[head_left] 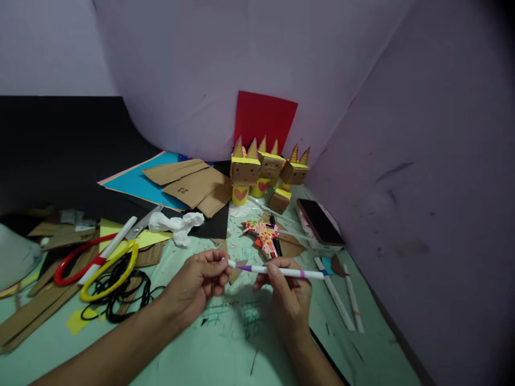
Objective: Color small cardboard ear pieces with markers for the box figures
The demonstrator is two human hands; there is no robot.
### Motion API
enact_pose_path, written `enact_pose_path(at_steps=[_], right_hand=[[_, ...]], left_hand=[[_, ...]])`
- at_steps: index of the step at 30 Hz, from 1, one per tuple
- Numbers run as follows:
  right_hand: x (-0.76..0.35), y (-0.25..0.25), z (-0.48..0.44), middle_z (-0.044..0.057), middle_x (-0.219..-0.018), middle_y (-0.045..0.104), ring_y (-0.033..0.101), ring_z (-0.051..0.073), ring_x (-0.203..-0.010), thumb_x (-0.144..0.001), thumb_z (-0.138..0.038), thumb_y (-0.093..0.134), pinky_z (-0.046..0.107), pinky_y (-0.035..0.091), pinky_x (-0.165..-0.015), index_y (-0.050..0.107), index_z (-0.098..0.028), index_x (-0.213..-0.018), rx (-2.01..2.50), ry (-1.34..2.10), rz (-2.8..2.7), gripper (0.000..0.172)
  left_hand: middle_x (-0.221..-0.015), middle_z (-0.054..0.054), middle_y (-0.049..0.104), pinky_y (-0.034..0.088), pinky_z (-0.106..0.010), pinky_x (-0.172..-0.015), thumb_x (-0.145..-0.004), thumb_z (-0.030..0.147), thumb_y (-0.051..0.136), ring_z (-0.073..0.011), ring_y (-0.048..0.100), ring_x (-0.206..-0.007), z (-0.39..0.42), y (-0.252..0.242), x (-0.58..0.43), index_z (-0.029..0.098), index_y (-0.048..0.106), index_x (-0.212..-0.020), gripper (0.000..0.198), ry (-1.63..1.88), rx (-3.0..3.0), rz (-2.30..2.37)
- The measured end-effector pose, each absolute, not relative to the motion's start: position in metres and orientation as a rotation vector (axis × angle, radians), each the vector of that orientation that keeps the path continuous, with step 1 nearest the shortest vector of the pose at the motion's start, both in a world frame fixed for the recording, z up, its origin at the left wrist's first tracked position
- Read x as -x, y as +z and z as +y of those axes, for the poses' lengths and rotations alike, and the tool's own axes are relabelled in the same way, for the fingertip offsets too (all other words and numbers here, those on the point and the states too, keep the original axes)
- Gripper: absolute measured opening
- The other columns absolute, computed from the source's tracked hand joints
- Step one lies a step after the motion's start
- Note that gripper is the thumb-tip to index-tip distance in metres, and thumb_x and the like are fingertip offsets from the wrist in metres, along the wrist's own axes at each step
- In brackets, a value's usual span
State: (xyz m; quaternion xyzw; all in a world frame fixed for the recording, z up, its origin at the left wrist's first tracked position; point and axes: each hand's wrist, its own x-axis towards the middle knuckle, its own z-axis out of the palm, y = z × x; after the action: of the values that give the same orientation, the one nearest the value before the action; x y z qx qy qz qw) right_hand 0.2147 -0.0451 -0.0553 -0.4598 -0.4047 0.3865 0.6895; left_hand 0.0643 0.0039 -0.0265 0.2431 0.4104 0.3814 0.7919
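Observation:
In my right hand (287,289) is a white felt-tip marker (287,272) with a purple band and a purple tapered front end, held nearly level and pointing left. My left hand (203,281) pinches a small white piece, which looks like the marker's cap (231,264), right in front of that tip. Most of this piece is hidden by my fingers. Beyond the hands lies a hot glue gun (265,236) with a colourful floral pattern. Two more white markers (333,295) (353,297) rest on the table to the right.
Several cardboard figures (245,174) with yellow pointed ears stand at the back before a red sheet (263,120). At left are scissors (108,257), black cord (120,295), crumpled tissue (177,225) and cardboard pieces (197,187). A phone (319,221) lies at right, near the wall.

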Motion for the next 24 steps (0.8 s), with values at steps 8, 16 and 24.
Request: enact_pose_path(at_steps=[8,16,24], right_hand=[[-0.210,-0.050,-0.047,-0.002,-0.053,0.062,0.057,0.011,-0.046,-0.079,-0.033,0.061,0.023,0.046,-0.050,0.058,-0.016,-0.071,1.020,0.845,-0.959,0.019],[-0.209,-0.057,-0.042,-0.003,-0.053,0.060,0.056,0.010,-0.043,-0.073,-0.041,0.066,0.020,0.045,-0.045,0.054,-0.017,-0.071,1.006,1.088,-0.822,0.027],[-0.205,-0.049,-0.043,-0.003,-0.048,0.051,0.047,0.007,-0.043,-0.075,-0.043,0.062,0.017,0.038,-0.042,0.053,-0.015,-0.060,0.995,1.185,-0.927,0.033]], left_hand=[[-0.056,-0.001,0.061,0.041,-0.014,-0.039,-0.065,0.006,0.064,-0.0070,0.052,-0.044,-0.007,-0.023,-0.067,0.012,0.057,-0.074,0.013,0.775,-0.604,0.824],[-0.035,0.006,0.049,0.032,-0.016,-0.028,-0.053,0.028,0.070,-0.0070,0.040,-0.030,-0.010,-0.033,-0.072,0.014,0.056,-0.059,0.020,0.914,-1.054,1.003],[-0.041,0.003,0.046,0.027,-0.017,-0.037,-0.068,0.034,0.062,-0.0056,0.039,-0.039,-0.009,-0.025,-0.064,0.013,0.055,-0.049,0.029,0.771,-1.518,0.878]])
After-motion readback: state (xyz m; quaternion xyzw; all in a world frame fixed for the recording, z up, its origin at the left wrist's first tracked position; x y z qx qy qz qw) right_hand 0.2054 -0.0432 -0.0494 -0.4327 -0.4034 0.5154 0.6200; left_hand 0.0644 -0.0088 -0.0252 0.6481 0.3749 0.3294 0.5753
